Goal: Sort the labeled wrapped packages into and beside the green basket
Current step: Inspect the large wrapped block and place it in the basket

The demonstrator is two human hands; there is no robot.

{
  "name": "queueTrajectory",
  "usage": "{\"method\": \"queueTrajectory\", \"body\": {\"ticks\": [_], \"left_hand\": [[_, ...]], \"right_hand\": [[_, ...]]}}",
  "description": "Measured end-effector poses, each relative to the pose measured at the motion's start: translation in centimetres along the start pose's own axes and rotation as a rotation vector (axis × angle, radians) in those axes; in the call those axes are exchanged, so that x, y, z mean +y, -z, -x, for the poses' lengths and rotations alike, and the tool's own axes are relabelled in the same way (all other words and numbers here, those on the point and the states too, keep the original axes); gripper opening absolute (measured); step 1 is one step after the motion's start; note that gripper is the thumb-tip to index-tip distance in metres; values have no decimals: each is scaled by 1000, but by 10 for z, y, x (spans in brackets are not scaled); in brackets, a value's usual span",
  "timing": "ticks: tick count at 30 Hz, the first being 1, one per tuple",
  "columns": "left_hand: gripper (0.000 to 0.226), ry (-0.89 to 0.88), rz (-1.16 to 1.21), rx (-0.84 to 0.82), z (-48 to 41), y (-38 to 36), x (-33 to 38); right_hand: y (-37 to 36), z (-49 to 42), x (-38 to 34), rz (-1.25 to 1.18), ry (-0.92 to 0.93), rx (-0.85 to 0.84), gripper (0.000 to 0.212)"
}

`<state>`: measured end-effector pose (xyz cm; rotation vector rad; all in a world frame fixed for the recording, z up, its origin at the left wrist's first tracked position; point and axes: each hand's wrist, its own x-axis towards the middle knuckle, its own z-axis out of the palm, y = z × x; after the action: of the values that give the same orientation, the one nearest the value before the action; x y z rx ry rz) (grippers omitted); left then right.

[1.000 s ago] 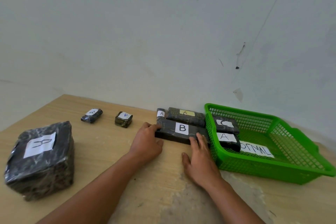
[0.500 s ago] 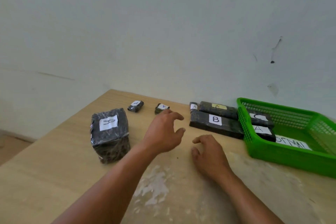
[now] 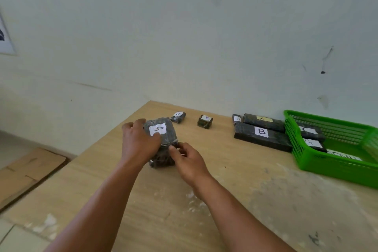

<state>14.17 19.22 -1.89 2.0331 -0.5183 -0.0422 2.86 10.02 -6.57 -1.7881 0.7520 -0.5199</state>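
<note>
Left hand point(image 3: 139, 143) clamps big labelled package point(image 3: 166, 137) at its 9 o'clock side, right hand point(image 3: 189, 159) grips its 5 o'clock corner; green basket point(image 3: 331, 170) well apart at 3 o'clock

Soft even daylight, faint shadows, slight motion blur, wide-angle bending at edges

**Q:** What kind of place is pictured?

**A:** A bare, makeshift work room is suggested. A worn wooden table point(image 3: 245, 200), its top scuffed white, is set against a pale painted wall point(image 3: 184, 37) marked with dark scratches.

**Q:** And around the large package point(image 3: 169, 135) gripped by the left hand point(image 3: 141, 141) and right hand point(image 3: 189, 158)?

**A:** Flattened cardboard point(image 3: 26, 172) is seen on the floor point(image 3: 14, 239) left of the grip. Labelled parcels point(image 3: 262, 136) and a green basket point(image 3: 327, 170) are lined up to its right, along the wall.
</note>
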Motion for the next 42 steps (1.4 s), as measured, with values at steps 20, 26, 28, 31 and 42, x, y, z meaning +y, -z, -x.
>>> {"method": "queueTrajectory", "body": {"ticks": [20,26,28,31,42], "left_hand": [[87,30,494,-342,70,-113,58],[67,-80,500,-560,98,-148,85],[63,-90,560,-695,107,-160,92],[59,-40,630,-821,117,-174,101],[26,-66,702,-935,127,-185,93]], "right_hand": [[176,51,44,-249,98,336,45],[253,79,65,-352,75,343,53],[268,84,72,-395,78,364,52],[279,88,82,-426,102,396,42],[284,89,105,-525,158,233,39]]}}
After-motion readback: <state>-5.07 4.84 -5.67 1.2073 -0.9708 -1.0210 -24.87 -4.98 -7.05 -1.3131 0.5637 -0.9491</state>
